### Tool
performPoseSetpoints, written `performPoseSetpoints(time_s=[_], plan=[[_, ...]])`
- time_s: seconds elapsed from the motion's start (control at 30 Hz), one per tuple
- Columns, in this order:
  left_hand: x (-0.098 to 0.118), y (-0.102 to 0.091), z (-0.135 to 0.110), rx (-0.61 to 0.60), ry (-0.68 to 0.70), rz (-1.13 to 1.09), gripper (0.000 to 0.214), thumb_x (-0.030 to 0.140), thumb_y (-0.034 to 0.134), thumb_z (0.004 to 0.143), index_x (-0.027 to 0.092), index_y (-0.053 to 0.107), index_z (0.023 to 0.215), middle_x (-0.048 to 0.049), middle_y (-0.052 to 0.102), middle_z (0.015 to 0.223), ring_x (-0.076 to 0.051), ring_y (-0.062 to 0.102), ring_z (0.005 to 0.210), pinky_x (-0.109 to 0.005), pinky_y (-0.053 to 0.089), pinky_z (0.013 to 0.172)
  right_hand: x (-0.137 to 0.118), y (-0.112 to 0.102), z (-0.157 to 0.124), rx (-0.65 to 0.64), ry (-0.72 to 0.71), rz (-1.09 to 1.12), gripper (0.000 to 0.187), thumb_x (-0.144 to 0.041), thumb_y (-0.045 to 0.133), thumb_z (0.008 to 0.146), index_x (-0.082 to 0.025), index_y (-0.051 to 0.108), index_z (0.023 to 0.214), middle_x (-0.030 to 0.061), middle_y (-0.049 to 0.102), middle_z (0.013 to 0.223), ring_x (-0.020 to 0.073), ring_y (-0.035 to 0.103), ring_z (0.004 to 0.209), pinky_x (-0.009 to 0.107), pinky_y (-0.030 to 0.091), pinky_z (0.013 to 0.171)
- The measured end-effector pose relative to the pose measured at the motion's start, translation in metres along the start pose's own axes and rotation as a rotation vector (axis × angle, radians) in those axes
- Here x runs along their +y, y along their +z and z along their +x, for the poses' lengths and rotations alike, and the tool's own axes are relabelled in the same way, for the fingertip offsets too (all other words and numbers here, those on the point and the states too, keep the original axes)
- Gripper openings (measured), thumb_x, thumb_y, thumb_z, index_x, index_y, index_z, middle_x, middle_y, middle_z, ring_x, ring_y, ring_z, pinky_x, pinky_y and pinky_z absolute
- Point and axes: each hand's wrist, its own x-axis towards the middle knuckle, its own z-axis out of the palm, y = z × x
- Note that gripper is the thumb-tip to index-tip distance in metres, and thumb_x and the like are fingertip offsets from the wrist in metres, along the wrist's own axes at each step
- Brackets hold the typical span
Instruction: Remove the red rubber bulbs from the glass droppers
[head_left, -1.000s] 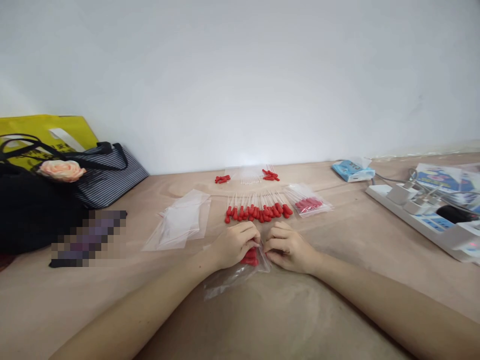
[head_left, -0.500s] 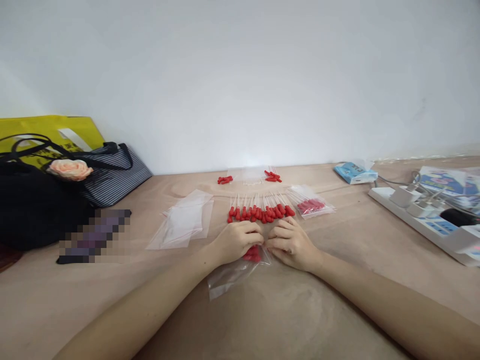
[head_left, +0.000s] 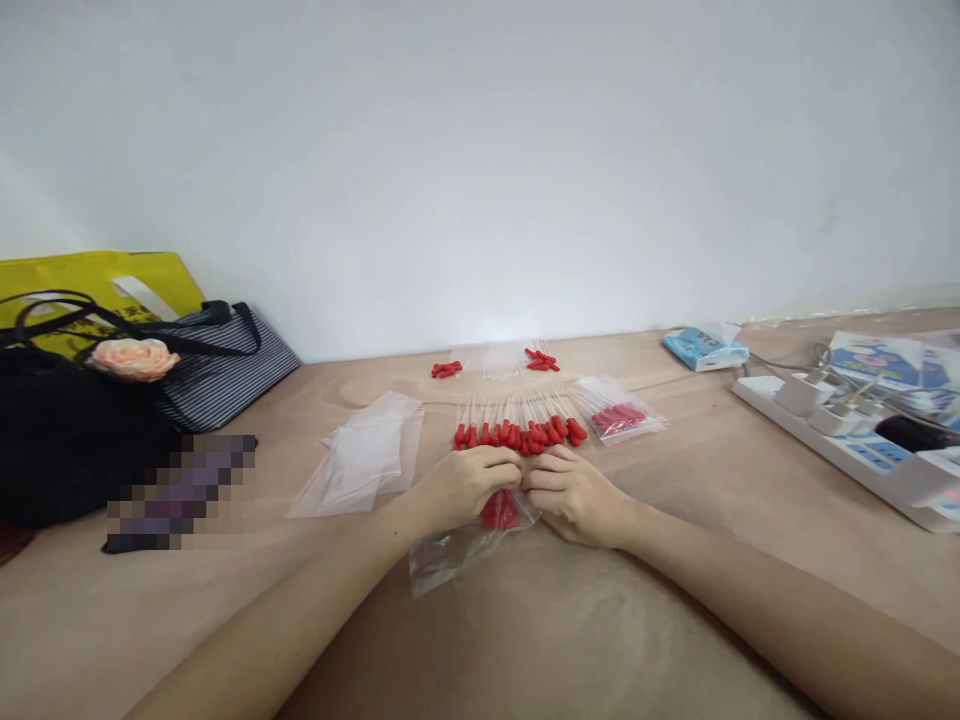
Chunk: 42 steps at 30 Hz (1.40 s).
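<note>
My left hand (head_left: 472, 484) is closed, its fingers pinching one side of a clear plastic zip bag (head_left: 444, 562). From the right, my right hand (head_left: 579, 500) has its curled fingers on the same bag, close to the left fingertips. Red rubber bulbs (head_left: 500, 510) show through the plastic below my hands; the rest of the bag's contents is hidden. Just beyond my knuckles lies a row of droppers (head_left: 517, 434) with red bulbs toward me and thin clear tubes pointing away. A filled bag of droppers (head_left: 619, 414) rests to their right.
Flat clear bags (head_left: 367, 450) are stacked at left. Near the wall are small red-bulb groups (head_left: 447, 370) and another bag (head_left: 495, 356). A blue tissue pack (head_left: 703, 350) and a power strip (head_left: 847, 450) with plugs occupy the right; a striped bag (head_left: 232, 360) stands left.
The view has tilted and shifted slightly. My hands stay on the bag at nearly the same place, the right fingers a little closer to the left.
</note>
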Motion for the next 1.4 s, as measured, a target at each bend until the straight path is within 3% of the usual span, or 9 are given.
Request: performPoseSetpoints(time_s=[0.07,0.17,0.3,0.57,0.7,0.83,0.97,1.13,1.4], plan=[[0.008,-0.003,-0.007,-0.003,-0.102,-0.074,0.021,0.025,0.036,0.087,0.018,0.053,0.098,-0.0064,0.053,0.114,-0.016,0.050,0.103,-0.028,0.040,0.088,0.000,0.000,-0.001,-0.045,0.046,0.028,0.018,-0.015,0.039,0.080,-0.017,0.051,0.068,0.0035,0.056,0.070,0.0148,0.042,0.072,0.029,0.031,0.066],[0.020,-0.005,-0.024,-0.049,-0.254,-0.153,0.048,0.039,0.049,0.080,0.019,0.036,0.122,-0.0102,0.041,0.129,-0.022,0.039,0.118,-0.036,0.035,0.096,0.001,-0.002,-0.003,-0.091,0.138,0.130,0.013,-0.015,0.043,0.076,-0.017,0.052,0.067,0.0036,0.053,0.068,0.0147,0.042,0.069,0.027,0.032,0.063],[0.023,-0.001,-0.041,-0.036,-0.365,-0.215,0.052,0.035,0.048,0.081,0.021,0.029,0.127,-0.0098,0.038,0.131,-0.023,0.039,0.118,-0.039,0.034,0.097,0.004,-0.008,-0.002,-0.128,0.262,0.419,0.019,-0.011,0.050,0.066,-0.018,0.059,0.082,0.0028,0.060,0.078,0.0157,0.047,0.075,0.029,0.035,0.071],[0.007,0.008,-0.033,0.147,-0.189,-0.303,0.038,0.032,0.053,0.079,0.020,0.041,0.113,-0.0073,0.052,0.111,-0.018,0.049,0.101,-0.033,0.040,0.088,0.001,-0.003,0.004,-0.075,0.615,0.594,0.020,-0.012,0.054,0.069,-0.020,0.065,0.083,-0.0005,0.064,0.070,0.0130,0.053,0.070,0.029,0.038,0.075],[0.003,0.010,-0.032,0.193,-0.151,-0.304,0.038,0.034,0.056,0.077,0.019,0.045,0.110,-0.0083,0.052,0.108,-0.019,0.049,0.100,-0.034,0.040,0.087,-0.003,0.005,0.005,-0.062,0.826,0.805,0.032,-0.028,0.063,0.067,-0.015,0.059,0.096,-0.0026,0.060,0.061,0.0105,0.052,0.056,0.025,0.041,0.061],[0.000,0.012,-0.031,0.202,-0.115,-0.298,0.037,0.034,0.057,0.077,0.019,0.046,0.109,-0.0089,0.052,0.107,-0.019,0.049,0.100,-0.034,0.040,0.087,-0.005,0.012,0.004,0.086,1.024,0.866,0.034,-0.036,0.070,0.059,-0.016,0.053,0.081,-0.0033,0.057,0.058,0.0092,0.050,0.051,0.021,0.038,0.048],[-0.004,0.012,-0.027,0.193,-0.090,-0.291,0.038,0.035,0.058,0.076,0.019,0.047,0.109,-0.0083,0.052,0.106,-0.018,0.049,0.099,-0.032,0.041,0.087,-0.006,0.010,0.004,0.064,0.949,0.896,0.032,-0.039,0.072,0.056,-0.015,0.056,0.071,-0.0023,0.057,0.061,0.0088,0.049,0.054,0.020,0.038,0.050],[-0.010,0.014,-0.023,0.179,-0.106,-0.262,0.039,0.036,0.059,0.075,0.018,0.047,0.108,-0.0083,0.051,0.105,-0.018,0.049,0.097,-0.032,0.041,0.085,-0.002,0.005,0.003,-0.001,0.768,0.855,0.037,-0.044,0.064,0.065,-0.016,0.065,0.090,-0.0023,0.055,0.061,0.0101,0.048,0.058,0.022,0.038,0.056],[-0.011,0.014,-0.023,0.219,-0.129,-0.234,0.041,0.037,0.060,0.073,0.017,0.048,0.107,-0.0076,0.052,0.102,-0.017,0.052,0.091,-0.029,0.043,0.079,-0.001,0.002,0.002,-0.063,0.713,0.832,0.061,-0.038,0.069,0.062,-0.019,0.048,0.116,-0.0030,0.053,0.071,0.0105,0.048,0.060,0.022,0.040,0.056]])
